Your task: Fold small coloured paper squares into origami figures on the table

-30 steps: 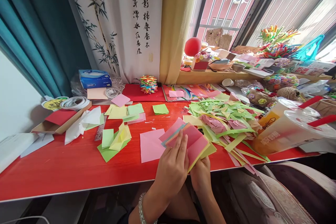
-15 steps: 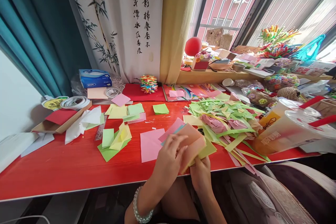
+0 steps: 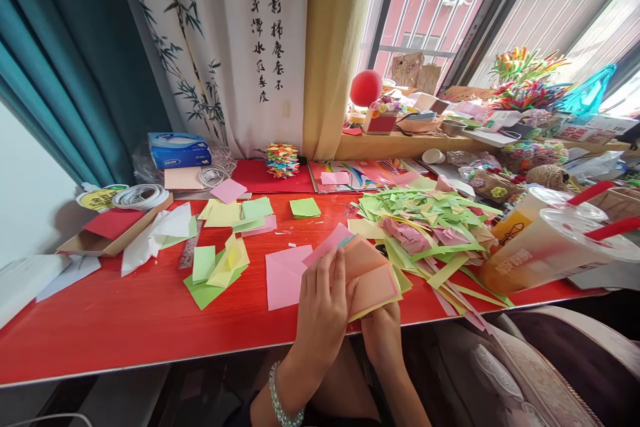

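A fanned stack of coloured paper sheets (image 3: 373, 270), with creased orange ones on top and pink, blue and yellow-green edges showing, is held over the table's front edge. My left hand (image 3: 325, 300) is closed on its left side, fingers together across the sheets. My right hand (image 3: 384, 333) grips the stack from below at its lower right; its fingertips are hidden under the paper. A pink sheet (image 3: 286, 277) lies flat on the red table just left of my left hand.
Green paper strips (image 3: 425, 213) are heaped at the right, beside two drink cups (image 3: 555, 250). Yellow and green sheets (image 3: 220, 267) lie at the left. A tissue box (image 3: 180, 150) and a colourful paper ornament (image 3: 283, 160) stand at the back.
My left hand has shifted and its fingers have straightened and come together on the stack. The orange top sheet now lies more spread open, its lower part turned toward the right.
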`<state>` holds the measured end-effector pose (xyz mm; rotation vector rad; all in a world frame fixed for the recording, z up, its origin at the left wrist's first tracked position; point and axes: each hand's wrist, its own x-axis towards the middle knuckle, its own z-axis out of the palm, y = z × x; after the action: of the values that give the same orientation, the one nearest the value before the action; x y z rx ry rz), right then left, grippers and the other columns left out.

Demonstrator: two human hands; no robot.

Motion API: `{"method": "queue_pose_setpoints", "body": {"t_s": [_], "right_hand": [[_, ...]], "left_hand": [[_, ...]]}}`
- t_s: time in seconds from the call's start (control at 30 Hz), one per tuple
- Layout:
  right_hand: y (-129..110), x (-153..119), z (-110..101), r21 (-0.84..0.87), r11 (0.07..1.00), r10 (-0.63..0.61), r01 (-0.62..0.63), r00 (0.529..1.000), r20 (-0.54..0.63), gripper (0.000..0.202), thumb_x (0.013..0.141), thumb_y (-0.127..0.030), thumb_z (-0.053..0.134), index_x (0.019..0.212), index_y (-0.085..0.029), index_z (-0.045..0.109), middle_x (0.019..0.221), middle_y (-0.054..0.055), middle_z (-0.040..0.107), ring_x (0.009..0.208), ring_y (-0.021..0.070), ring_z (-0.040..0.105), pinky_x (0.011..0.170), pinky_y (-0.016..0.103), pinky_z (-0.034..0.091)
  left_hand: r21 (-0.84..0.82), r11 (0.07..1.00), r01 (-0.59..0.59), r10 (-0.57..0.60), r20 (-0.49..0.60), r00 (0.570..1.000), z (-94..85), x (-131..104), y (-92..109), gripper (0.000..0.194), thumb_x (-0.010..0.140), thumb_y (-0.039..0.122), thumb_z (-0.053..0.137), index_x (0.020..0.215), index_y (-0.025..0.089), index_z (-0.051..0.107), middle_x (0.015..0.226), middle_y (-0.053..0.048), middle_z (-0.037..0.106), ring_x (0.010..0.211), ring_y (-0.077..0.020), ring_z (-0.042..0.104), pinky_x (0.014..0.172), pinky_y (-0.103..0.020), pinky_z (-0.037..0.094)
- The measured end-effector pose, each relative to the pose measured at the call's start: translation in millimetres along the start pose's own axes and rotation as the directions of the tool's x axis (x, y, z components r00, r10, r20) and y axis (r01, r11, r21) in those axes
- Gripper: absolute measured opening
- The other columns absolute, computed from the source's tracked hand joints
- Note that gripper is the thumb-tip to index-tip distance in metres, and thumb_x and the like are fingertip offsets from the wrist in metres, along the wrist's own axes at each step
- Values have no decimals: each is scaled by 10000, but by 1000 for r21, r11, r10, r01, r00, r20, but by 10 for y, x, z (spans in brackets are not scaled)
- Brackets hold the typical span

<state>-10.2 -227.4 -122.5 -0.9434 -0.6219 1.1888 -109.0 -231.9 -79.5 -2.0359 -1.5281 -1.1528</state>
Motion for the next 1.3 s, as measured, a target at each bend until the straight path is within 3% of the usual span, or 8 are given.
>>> {"method": "queue_pose_setpoints", "body": {"t_s": [0.23,0.53,0.8,0.93,1.03,1.13,1.23,1.3], "right_hand": [[-3,-5,2,56,996,67,-68,998,17,288,671,-358,676,916,-220,612,845,-1,666,775,169,603,674,281,470],[-26,-16,6,41,997,69,-70,997,24,176,693,-348,663,788,-206,617,642,-31,623,654,143,588,777,312,451],[-61,-81,-13,111,991,73,-76,997,30,216,703,-309,672,887,-205,627,753,1,665,838,175,614,763,290,478],[-88,-182,-93,96,988,118,-120,993,31,360,708,-290,677,1053,-215,603,865,34,685,871,195,620,754,317,495],[-106,-240,-161,65,988,135,-137,991,23,462,696,-286,691,1134,-211,568,948,62,682,847,207,631,735,331,508],[-137,-251,-204,41,991,124,-125,992,21,511,702,-283,687,1185,-214,536,1012,75,669,896,221,627,763,342,508],[-179,-216,-235,41,995,93,-93,996,-15,557,704,-284,683,1227,-230,501,1064,66,654,935,221,620,796,345,504],[-208,-183,-261,36,998,59,-58,997,-50,599,690,-270,694,1248,-243,478,1103,56,638,944,217,618,810,343,505]], "left_hand": [[-222,975,-11,11,-2,1000,-24,-49,-1,84,839,85,480,892,142,513,768,-53,558,721,-160,525,665,-297,429],[-273,961,-38,13,-96,995,31,-28,-43,155,846,69,464,979,142,498,778,-60,598,743,-158,568,692,-295,463],[-238,971,-30,-18,-194,981,-67,6,-70,97,792,97,559,865,159,574,903,-94,604,865,-192,564,711,-312,477],[-308,951,33,-72,-114,991,-147,-86,-93,260,806,39,509,1005,186,590,747,-44,581,693,-141,536,609,-257,461],[-406,911,76,-127,-100,987,-228,-119,-125,219,803,27,510,947,175,584,758,-33,619,707,-132,557,651,-252,466],[-382,898,220,-292,-141,946,-321,-85,-262,85,820,136,535,860,193,586,746,-15,645,698,-135,590,627,-236,465],[-230,781,580,-601,-28,798,-355,-44,-534,148,816,345,538,790,201,557,725,-6,649,670,-154,609,581,-239,460],[-101,731,675,-669,90,738,-310,-56,-729,184,825,382,500,801,201,519,781,-17,651,728,-178,621,594,-255,466]]}}
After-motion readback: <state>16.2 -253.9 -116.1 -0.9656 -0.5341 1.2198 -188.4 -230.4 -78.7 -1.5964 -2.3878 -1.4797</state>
